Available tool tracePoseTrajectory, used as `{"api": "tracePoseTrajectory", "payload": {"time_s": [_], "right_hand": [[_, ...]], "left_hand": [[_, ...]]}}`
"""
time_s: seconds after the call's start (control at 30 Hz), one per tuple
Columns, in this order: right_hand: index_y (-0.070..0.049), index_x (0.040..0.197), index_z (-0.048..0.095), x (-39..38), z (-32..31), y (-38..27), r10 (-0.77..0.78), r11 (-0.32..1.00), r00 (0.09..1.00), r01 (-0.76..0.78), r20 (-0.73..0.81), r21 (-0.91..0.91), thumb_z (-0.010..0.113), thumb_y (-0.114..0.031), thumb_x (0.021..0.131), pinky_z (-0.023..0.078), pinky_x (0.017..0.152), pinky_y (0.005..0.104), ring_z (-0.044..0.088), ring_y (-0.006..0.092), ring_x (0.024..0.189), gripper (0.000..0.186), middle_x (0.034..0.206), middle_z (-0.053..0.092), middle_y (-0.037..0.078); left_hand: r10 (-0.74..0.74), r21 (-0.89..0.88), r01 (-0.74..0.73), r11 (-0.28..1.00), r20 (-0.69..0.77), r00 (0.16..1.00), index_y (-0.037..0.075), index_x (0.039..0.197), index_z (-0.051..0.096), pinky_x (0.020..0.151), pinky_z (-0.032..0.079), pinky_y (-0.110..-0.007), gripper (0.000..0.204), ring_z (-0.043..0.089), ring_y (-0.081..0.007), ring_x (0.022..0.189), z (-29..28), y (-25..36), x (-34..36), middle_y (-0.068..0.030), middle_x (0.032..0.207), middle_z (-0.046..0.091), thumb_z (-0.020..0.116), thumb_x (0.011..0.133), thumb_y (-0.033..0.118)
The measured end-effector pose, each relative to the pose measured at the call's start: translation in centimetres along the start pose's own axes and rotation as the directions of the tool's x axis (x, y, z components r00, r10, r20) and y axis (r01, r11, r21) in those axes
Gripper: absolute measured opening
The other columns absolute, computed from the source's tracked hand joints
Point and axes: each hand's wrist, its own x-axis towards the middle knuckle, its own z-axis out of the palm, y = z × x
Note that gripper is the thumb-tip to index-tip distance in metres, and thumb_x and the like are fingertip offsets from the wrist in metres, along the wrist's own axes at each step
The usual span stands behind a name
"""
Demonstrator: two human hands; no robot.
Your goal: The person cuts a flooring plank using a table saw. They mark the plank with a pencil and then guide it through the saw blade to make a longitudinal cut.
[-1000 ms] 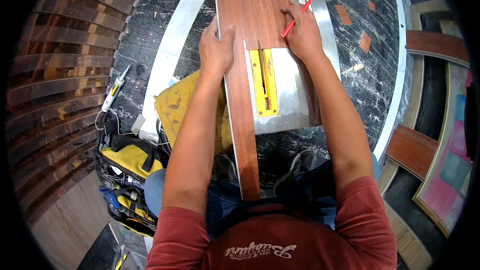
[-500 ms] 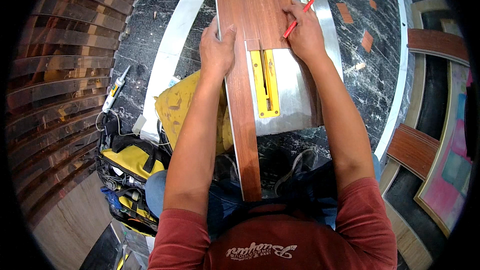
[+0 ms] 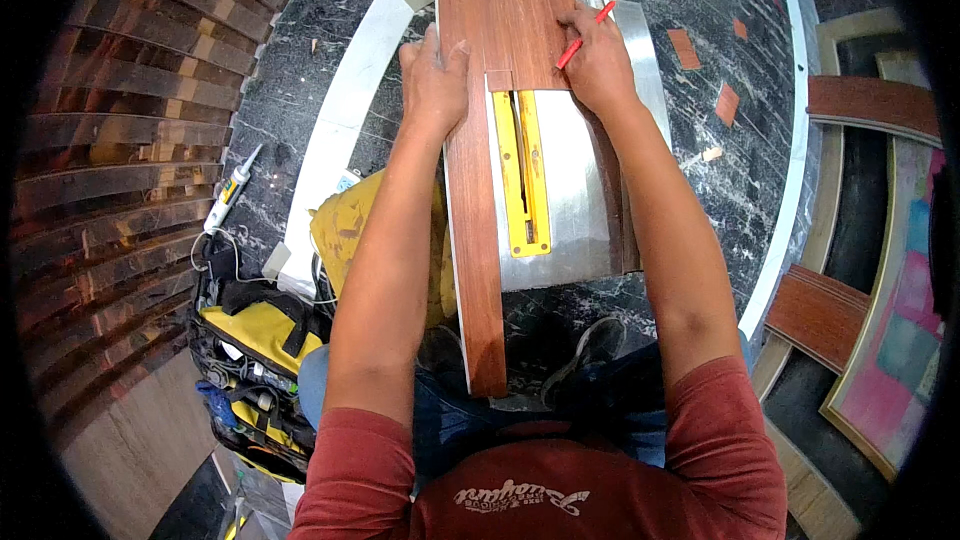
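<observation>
A long reddish-brown wood plank (image 3: 505, 0) lies on a silver saw table (image 3: 580, 180), with a rectangular cutout that leaves a narrow strip running toward me on the left. The table's yellow slotted insert (image 3: 540, 175) shows in the cutout; whether a blade stands in its dark slot I cannot tell. My left hand (image 3: 434, 85) grips the plank's left edge, thumb on top and fingers partly hidden. At the opposite edge rests my right hand (image 3: 600, 65), pinching a red pencil (image 3: 570, 53) while its fingers touch the plank.
A yellow casing (image 3: 350, 230) sits left of the saw table. Further left are an open tool bag (image 3: 255, 325) and a sealant tube (image 3: 232, 190). Wood offcuts (image 3: 685, 48) lie on the dark floor. At right are brown boards (image 3: 820, 315); slatted panels (image 3: 120, 170) line the left.
The plank has slid away from me over the saw table, uncovering more of the yellow insert. Both hands have travelled with it, and the view has shifted slightly.
</observation>
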Motion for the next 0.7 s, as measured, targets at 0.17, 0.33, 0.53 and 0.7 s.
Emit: {"api": "tracePoseTrajectory", "payload": {"time_s": [0.17,0.33,0.53,0.7], "right_hand": [[-0.002,0.119,0.069,0.1,0.0,1.3,-0.077,0.997,0.997,0.077,-0.007,0.0,0.062,-0.007,0.098,0.051,0.095,0.0494,0.062,0.0444,0.111,0.022,0.119,0.07,0.02],[-0.001,0.119,0.068,0.3,-0.7,1.2,-0.095,0.995,0.994,0.096,0.056,-0.023,0.063,-0.005,0.097,0.051,0.096,0.049,0.061,0.0449,0.112,0.023,0.12,0.069,0.02],[0.001,0.122,0.066,-0.7,-0.8,1.8,-0.172,0.985,0.984,0.171,-0.035,-0.028,0.066,0.001,0.09,0.051,0.099,0.0482,0.061,0.0463,0.115,0.032,0.125,0.068,0.023],[0.0,0.122,0.067,-1.3,-1.7,0.9,-0.071,0.997,0.997,0.07,0.033,0.024,0.067,-0.001,0.092,0.049,0.107,0.0478,0.059,0.046,0.126,0.03,0.14,0.064,0.024]], "left_hand": [[0.049,0.092,-0.053,0.994,0.046,0.998,-0.003,0.162,0.033,0.123,0.03,-0.052,0.069,0.037,-0.0386,0.149,0.7,-0.1,-0.3,-0.0234,0.158,0.038,0.05,0.109,0.037],[0.045,0.145,-0.06,0.988,0.1,0.994,-0.002,0.166,0.022,0.126,0.021,-0.055,0.071,0.028,-0.0384,0.156,0.4,0.6,-0.7,-0.0197,0.17,0.025,0.042,0.11,0.036],[0.098,0.134,-0.118,0.984,0.147,0.984,-0.002,0.167,0.018,0.13,0.014,-0.051,0.071,0.018,-0.0369,0.162,0.3,0.4,-1.1,-0.0211,0.176,0.015,0.039,0.109,0.033],[0.121,0.19,-0.151,0.97,0.162,0.979,-0.003,0.167,0.016,0.131,0.012,-0.05,0.073,0.016,-0.0357,0.162,0.2,0.3,-1.7,-0.0221,0.176,0.014,0.039,0.106,0.03]]}}
